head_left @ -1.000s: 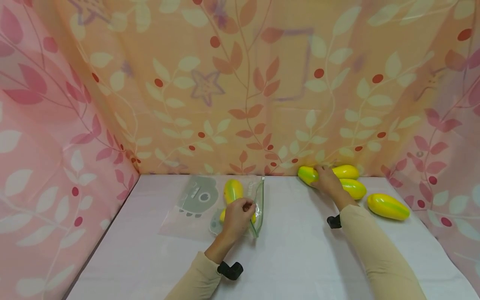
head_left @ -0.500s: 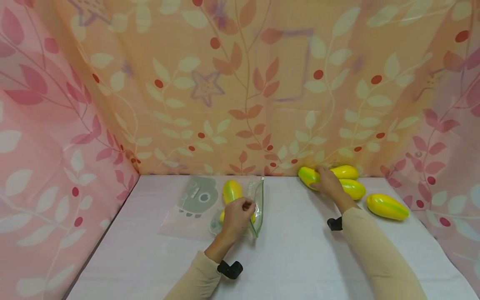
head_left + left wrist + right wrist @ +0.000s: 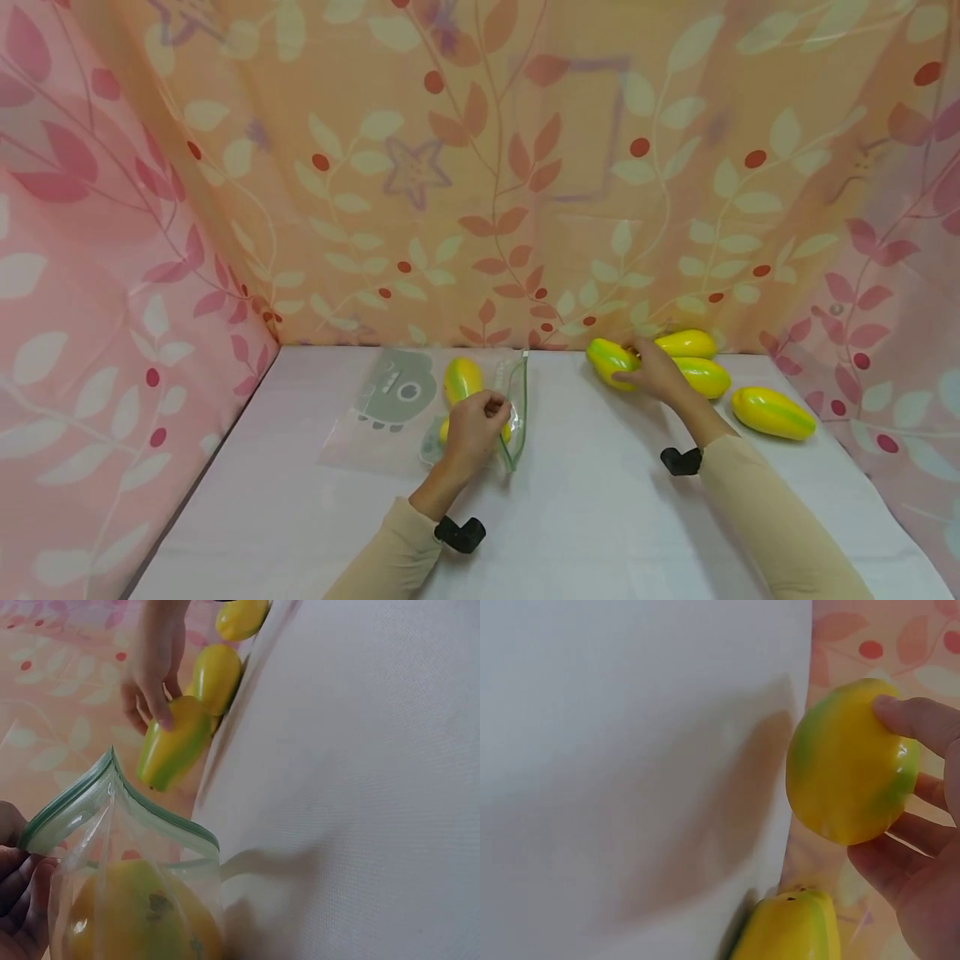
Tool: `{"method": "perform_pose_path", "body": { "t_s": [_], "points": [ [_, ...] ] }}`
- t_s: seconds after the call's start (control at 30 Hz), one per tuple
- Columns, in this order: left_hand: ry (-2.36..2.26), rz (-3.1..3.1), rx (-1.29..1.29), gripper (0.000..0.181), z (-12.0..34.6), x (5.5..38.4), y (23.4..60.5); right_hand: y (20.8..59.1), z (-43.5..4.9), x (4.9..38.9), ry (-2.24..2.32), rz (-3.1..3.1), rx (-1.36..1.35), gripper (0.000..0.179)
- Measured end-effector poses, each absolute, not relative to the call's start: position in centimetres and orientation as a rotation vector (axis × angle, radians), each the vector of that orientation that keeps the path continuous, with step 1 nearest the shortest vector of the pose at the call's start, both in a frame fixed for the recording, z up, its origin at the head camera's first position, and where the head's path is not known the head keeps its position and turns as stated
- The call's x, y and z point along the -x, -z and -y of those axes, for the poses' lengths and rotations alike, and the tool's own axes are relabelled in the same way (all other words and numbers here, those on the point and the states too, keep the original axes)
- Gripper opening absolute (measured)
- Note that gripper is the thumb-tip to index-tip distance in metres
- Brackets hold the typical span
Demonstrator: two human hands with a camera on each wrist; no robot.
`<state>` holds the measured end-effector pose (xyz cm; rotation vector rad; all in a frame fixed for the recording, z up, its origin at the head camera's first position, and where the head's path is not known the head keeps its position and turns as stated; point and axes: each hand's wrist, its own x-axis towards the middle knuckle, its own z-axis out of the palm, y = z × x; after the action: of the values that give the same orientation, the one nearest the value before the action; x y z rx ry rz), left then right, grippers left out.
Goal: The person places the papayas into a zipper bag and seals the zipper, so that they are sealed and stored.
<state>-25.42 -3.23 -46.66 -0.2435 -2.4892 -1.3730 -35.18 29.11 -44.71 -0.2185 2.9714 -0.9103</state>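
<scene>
My left hand (image 3: 471, 429) pinches the green zip edge of a clear zip bag (image 3: 341, 446) printed with a grey cartoon figure. Inside the bag lies a yellow papaya (image 3: 462, 379); more yellow shows on both sides of the left hand, which partly hides it. In the left wrist view the bag's mouth gapes beneath its green zip strip (image 3: 169, 823). At the back right my right hand (image 3: 654, 371) grips a glossy yellow papaya with green streaks (image 3: 609, 362). The right wrist view shows thumb and fingers around this papaya (image 3: 847, 765), with its shadow on the white cloth beside it.
Behind the right hand lie a papaya (image 3: 688, 343) against the back curtain and another papaya (image 3: 705, 377) in front of it. A further papaya (image 3: 774, 413) lies to the right. Floral curtains (image 3: 495, 167) enclose the white-covered table (image 3: 585, 517) at the back and sides.
My right hand has gripped the papaya and drawn it slightly left and toward me, away from the papayas beside it. The left hand stays at the bag's edge.
</scene>
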Motion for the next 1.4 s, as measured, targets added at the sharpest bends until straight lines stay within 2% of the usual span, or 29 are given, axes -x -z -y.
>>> {"method": "perform_pose_path", "body": {
  "t_s": [0.27, 0.9, 1.4],
  "points": [
    [1.421, 2.451, 0.241, 0.01, 3.2, 25.6, 46.8, 44.4, -28.4, 33.6, 1.07, -2.907, 0.285, 0.052],
    [1.464, 2.417, 0.248, 0.009, 3.0, 25.4, 46.7, 44.4, -25.5, 31.3, 1.067, -2.885, 0.269, 0.069],
    [1.459, 2.379, 0.259, 0.009, 2.9, 25.6, 46.8, 44.6, -22.8, 30.9, 1.187, -2.793, 0.318, 0.067]
  ]
}}
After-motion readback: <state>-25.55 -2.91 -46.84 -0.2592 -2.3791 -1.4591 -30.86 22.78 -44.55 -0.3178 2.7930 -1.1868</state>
